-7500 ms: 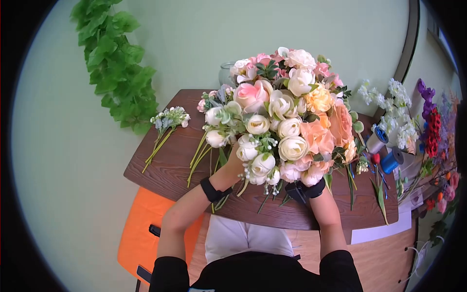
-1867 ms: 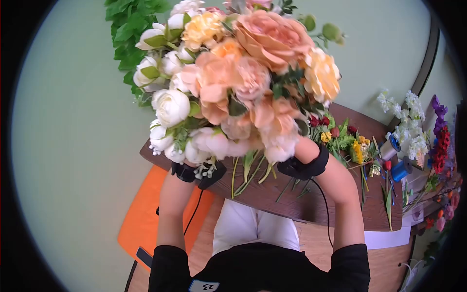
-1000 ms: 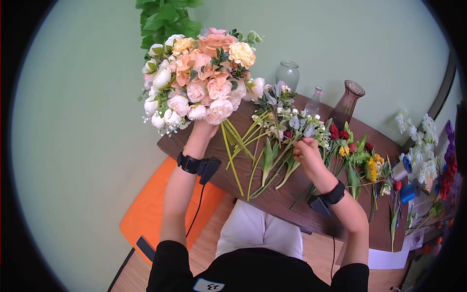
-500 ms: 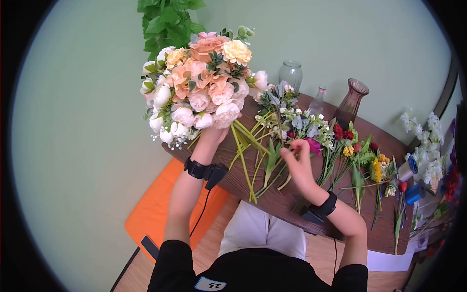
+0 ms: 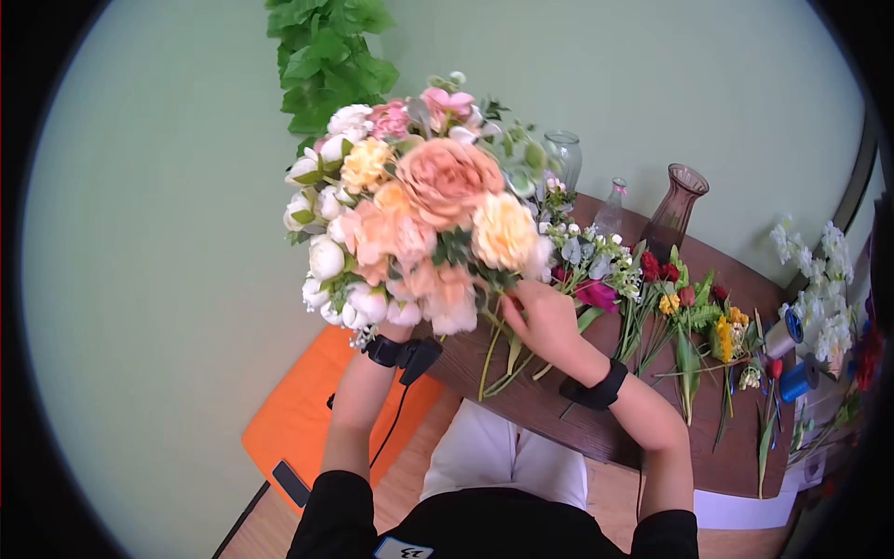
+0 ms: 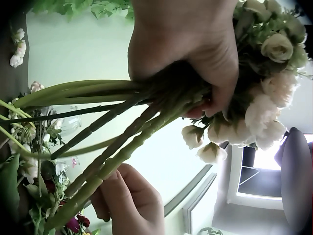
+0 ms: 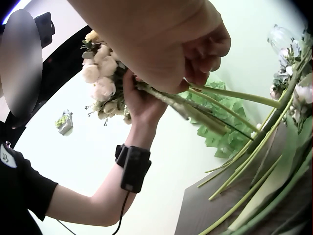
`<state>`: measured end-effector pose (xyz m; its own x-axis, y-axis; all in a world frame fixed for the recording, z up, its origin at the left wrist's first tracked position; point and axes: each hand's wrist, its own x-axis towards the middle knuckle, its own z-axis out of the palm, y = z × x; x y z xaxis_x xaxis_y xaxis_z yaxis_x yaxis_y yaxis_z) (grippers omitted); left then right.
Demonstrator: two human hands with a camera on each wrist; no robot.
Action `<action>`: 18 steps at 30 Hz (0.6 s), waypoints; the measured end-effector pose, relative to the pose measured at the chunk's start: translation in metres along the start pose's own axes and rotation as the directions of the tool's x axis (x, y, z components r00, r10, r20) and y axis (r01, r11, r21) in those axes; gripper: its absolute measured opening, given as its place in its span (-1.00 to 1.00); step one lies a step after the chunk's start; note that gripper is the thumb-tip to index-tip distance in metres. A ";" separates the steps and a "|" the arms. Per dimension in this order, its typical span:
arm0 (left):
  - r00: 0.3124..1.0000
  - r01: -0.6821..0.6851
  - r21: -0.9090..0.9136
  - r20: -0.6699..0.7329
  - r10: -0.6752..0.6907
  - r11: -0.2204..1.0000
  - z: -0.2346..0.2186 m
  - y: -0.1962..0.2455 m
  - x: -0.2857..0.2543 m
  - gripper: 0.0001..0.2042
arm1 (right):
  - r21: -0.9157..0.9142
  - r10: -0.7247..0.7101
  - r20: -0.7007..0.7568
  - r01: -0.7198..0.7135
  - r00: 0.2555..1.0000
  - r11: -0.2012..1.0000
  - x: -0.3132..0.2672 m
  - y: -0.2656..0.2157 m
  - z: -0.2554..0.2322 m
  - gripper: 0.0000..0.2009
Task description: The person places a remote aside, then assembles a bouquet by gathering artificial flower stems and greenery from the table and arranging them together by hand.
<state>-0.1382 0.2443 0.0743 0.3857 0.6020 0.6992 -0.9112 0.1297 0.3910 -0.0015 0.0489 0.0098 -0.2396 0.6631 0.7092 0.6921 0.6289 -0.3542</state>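
A full bouquet (image 5: 447,182) of white, pink, peach and yellow artificial flowers is held up over the table's left side. My left hand (image 6: 195,39) grips its bundled stems just below the blooms, mostly hidden under the flowers in the head view. Several green stems (image 6: 124,154) fan out below that grip. My right hand (image 5: 545,321) is at the bouquet's right lower side, fingers bent. In the left wrist view its thumb tip lies right beside a thick stem; I cannot tell whether it pinches that stem.
Loose flower sprays (image 5: 596,261) and leafy stems cover the dark wooden table (image 5: 615,419). A purple-tinted vase (image 5: 675,210), a clear jar (image 5: 563,158) and a small bottle (image 5: 610,210) stand behind. Ribbon spools (image 5: 798,380) lie right. An orange seat (image 5: 303,419) is below left.
The bouquet, earlier low over the table, was lifted and shifted left in the left hand; just now it tilts forward and right. The right hand came off it, hovered over loose stems, and returned beside it.
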 end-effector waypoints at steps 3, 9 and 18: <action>0.999 -0.031 0.060 -0.022 0.032 0.998 0.003 0.005 -0.012 -0.79 | -0.089 -0.026 0.062 0.031 0.998 0.995 0.001 0.005 -0.004 -0.88; 0.992 -0.089 0.181 -0.075 0.104 0.980 0.013 -0.005 -0.030 -0.79 | -0.045 -0.120 -0.019 0.119 0.993 0.992 -0.005 0.011 0.010 -0.86; 0.959 -0.143 0.341 -0.185 0.216 0.929 0.020 -0.013 -0.049 -0.79 | -0.084 -0.130 0.027 0.132 0.991 0.988 -0.011 0.012 0.007 -0.87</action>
<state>-0.1426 0.1971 0.0467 0.1466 0.7506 0.6442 -0.8527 -0.2343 0.4670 0.0044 0.0516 -0.0066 -0.3463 0.5862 0.7325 0.7092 0.6747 -0.2047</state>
